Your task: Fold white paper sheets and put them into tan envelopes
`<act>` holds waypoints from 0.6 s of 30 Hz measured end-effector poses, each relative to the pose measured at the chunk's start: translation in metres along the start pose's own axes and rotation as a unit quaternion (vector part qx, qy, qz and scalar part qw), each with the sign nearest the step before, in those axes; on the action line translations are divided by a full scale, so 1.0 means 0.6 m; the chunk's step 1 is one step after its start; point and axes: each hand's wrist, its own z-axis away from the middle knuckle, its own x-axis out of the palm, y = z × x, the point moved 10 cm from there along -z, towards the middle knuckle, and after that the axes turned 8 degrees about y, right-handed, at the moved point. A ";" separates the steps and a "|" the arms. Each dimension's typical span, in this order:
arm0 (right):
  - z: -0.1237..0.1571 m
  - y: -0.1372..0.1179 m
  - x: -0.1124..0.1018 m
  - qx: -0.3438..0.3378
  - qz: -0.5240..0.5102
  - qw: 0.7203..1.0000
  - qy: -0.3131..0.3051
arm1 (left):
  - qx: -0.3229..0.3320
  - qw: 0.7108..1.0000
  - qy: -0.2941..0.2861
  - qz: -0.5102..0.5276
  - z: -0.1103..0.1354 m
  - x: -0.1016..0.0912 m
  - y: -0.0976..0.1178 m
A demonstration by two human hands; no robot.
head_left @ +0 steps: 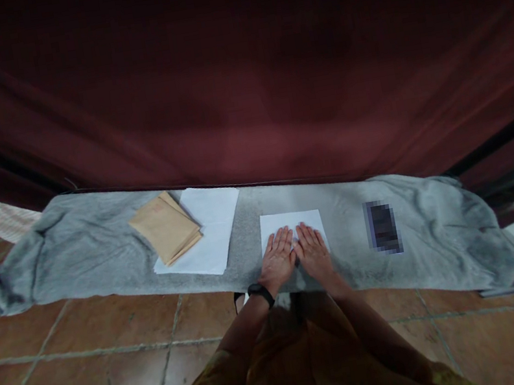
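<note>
A white sheet of paper (pixel 291 220) lies on a narrow surface covered with a grey cloth (pixel 98 245). My left hand (pixel 278 258) and my right hand (pixel 313 252) rest flat on the sheet's near part, side by side, fingers stretched out and touching at the thumbs. A black band sits on my left wrist. Neither hand holds anything.
To the left lie a stack of white sheets (pixel 212 236) and, on top of it, a pile of brown envelopes (pixel 165 227). A dark phone-like object (pixel 383 226) lies to the right. A dark red curtain (pixel 240 90) hangs behind. Brown floor tiles (pixel 92 358) lie below.
</note>
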 end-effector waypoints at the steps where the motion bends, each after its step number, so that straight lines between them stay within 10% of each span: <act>1: 0.001 0.007 -0.002 0.007 0.006 1.000 0.002 | -0.009 1.000 0.004 -0.002 0.002 0.000 -0.005; 18: 0.019 0.109 -0.052 0.127 0.005 0.989 0.079 | -0.119 0.989 0.074 -0.045 0.054 -0.028 -0.095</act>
